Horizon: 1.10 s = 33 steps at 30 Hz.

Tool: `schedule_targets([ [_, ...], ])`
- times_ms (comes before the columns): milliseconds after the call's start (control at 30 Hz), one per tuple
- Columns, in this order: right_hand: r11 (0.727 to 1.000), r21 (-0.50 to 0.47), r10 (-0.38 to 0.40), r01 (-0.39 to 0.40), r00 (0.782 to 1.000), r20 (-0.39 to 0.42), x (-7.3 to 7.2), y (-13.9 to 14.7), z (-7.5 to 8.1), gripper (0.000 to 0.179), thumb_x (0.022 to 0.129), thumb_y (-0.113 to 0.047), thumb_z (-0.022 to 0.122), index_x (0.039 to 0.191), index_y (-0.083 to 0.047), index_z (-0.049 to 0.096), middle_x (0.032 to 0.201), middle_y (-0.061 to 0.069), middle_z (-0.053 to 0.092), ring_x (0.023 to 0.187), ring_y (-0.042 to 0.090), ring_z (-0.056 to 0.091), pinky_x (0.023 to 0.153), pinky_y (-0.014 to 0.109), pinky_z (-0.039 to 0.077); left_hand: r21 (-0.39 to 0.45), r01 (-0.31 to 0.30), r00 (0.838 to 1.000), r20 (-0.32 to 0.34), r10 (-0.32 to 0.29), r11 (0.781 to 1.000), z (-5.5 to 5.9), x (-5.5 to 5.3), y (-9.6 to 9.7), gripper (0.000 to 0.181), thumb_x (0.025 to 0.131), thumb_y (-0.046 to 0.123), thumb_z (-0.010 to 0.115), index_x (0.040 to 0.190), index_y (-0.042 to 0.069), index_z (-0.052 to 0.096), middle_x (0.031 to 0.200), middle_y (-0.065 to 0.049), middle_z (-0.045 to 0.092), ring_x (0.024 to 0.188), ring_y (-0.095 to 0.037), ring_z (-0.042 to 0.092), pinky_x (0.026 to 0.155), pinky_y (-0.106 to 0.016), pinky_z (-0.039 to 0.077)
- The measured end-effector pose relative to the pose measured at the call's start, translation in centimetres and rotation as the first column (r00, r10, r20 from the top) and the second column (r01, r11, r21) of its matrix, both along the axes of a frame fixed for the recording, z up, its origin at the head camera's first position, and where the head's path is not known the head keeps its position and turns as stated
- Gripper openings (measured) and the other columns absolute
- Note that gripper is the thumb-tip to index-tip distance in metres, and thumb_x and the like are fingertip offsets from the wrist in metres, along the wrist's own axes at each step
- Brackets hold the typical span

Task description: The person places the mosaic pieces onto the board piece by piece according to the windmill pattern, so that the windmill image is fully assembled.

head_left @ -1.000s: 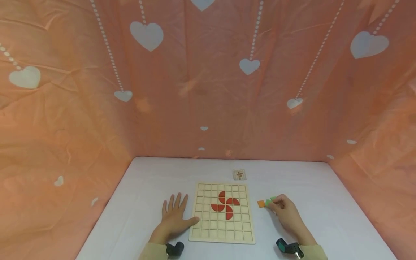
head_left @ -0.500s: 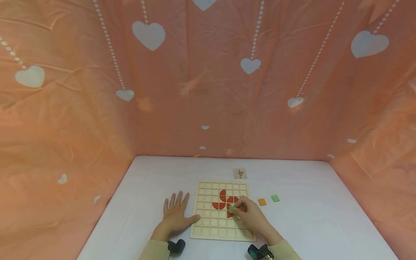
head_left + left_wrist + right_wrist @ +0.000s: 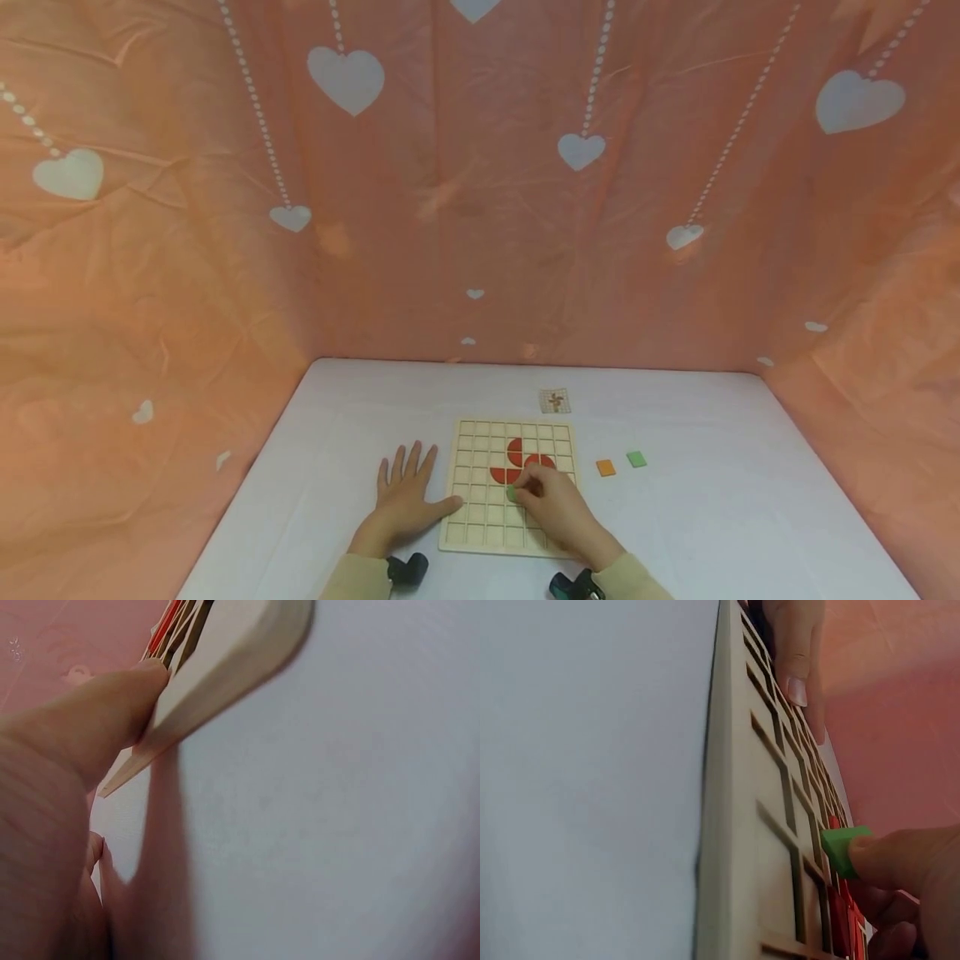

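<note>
A square wooden grid board (image 3: 472, 533) lies on the white table, with red quarter-circle pieces (image 3: 506, 475) in several of its middle cells. My right hand (image 3: 558, 508) pinches a small green square tile (image 3: 840, 849) between thumb and fingers, close over the board just below the red pieces. Part of the red pattern is hidden behind that hand in the head view. At the board's left edge my left hand (image 3: 405, 505) lies with fingers spread on the table. Its thumb (image 3: 112, 705) rests on the wooden rim.
Right of the board lie an orange square tile (image 3: 606, 468) and another green tile (image 3: 637, 459). A small card (image 3: 555, 401) printed with a pinwheel pattern on a grid sits behind the board. An orange curtain (image 3: 450, 208) with white hearts borders the table (image 3: 720, 517).
My right hand has picked up a green tile from right of the board and carried it left over the grid. My left hand stays at the board's left edge.
</note>
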State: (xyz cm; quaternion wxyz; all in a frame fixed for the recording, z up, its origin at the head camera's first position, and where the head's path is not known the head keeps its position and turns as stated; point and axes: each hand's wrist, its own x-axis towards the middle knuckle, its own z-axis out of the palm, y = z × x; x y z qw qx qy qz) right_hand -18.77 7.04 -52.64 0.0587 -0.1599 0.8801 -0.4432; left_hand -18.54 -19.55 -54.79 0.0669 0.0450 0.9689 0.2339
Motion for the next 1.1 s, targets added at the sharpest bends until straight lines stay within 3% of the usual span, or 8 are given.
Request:
schedule_targets([
  [500, 0.989, 0.146, 0.046, -0.023, 0.987, -0.157, -0.43, -0.07, -0.09, 0.009, 0.088, -0.018, 0.072, 0.088, -0.022, 0.064, 0.083, -0.017, 0.057, 0.080, 0.005, 0.052, 0.071, 0.029, 0.047, 0.014, 0.001, 1.000, -0.020, -0.001, 1.000, 0.88, 0.07, 0.07, 0.102, 0.079, 0.070, 0.061, 0.153, 0.008, 0.027, 0.159, -0.020, 0.011, 0.145, -0.043, -0.002, 0.110, -0.060, -0.011],
  [733, 0.981, 0.193, 0.038, -0.003, 0.984, -0.177, -0.37, 0.10, -0.36, 0.006, 0.087, -0.022, 0.073, 0.087, -0.023, 0.067, 0.084, -0.013, 0.050, 0.077, 0.005, 0.049, 0.070, 0.028, 0.046, 0.018, 0.003, 1.000, -0.030, -0.003, 1.000, 0.78, 0.04, 0.39, 0.103, 0.078, 0.070, 0.061, 0.152, 0.008, 0.028, 0.159, -0.021, 0.013, 0.145, -0.043, -0.001, 0.110, -0.060, -0.010],
  [1100, 0.968, 0.249, 0.038, 0.022, 0.971, -0.235, -0.10, -0.36, -0.44, 0.007, 0.086, -0.020, 0.074, 0.081, -0.022, 0.069, 0.081, -0.015, 0.052, 0.078, 0.006, 0.052, 0.070, 0.031, 0.048, 0.023, -0.014, 1.000, -0.017, 0.014, 1.000, 0.22, 0.15, 0.22, 0.104, 0.077, 0.072, 0.061, 0.153, 0.009, 0.027, 0.159, -0.020, 0.011, 0.145, -0.042, -0.003, 0.110, -0.060, -0.012],
])
